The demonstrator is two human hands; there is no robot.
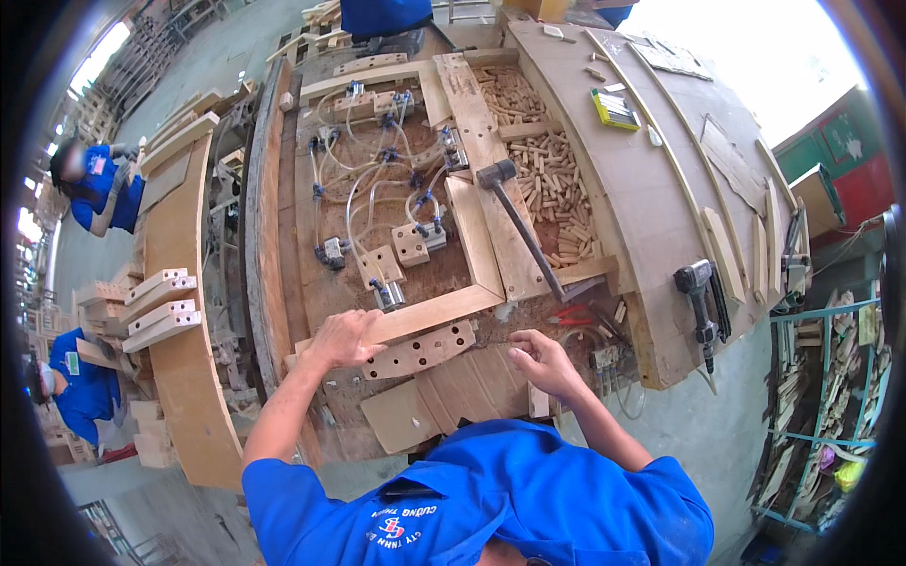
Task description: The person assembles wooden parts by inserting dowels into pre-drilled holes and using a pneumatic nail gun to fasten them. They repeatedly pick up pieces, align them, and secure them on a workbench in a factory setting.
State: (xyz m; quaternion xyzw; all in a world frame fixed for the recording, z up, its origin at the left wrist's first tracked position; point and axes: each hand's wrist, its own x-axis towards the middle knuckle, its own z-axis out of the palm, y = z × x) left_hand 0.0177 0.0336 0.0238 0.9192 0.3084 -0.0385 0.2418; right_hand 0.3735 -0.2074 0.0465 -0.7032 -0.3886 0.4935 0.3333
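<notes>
Fingers of right hand (543, 360) curled (grip unclear); left hand (345, 338) on drilled wood block (421, 350).

Head-worn fisheye, steeply downward, close over the workbench (651, 189)

— What does the workshop look like?
— A grey concrete floor (698, 424) runs under a long curved wooden table (651, 189). Daylight glares white at the upper right.
— And at the sides?
— A teal metal rack (812, 396) with wood offcuts stands at right, near a red and green wall (849, 160). On the left, stacked wooden parts (160, 302) rest on a curved panel, with two workers in blue (94, 189) beyond.
</notes>
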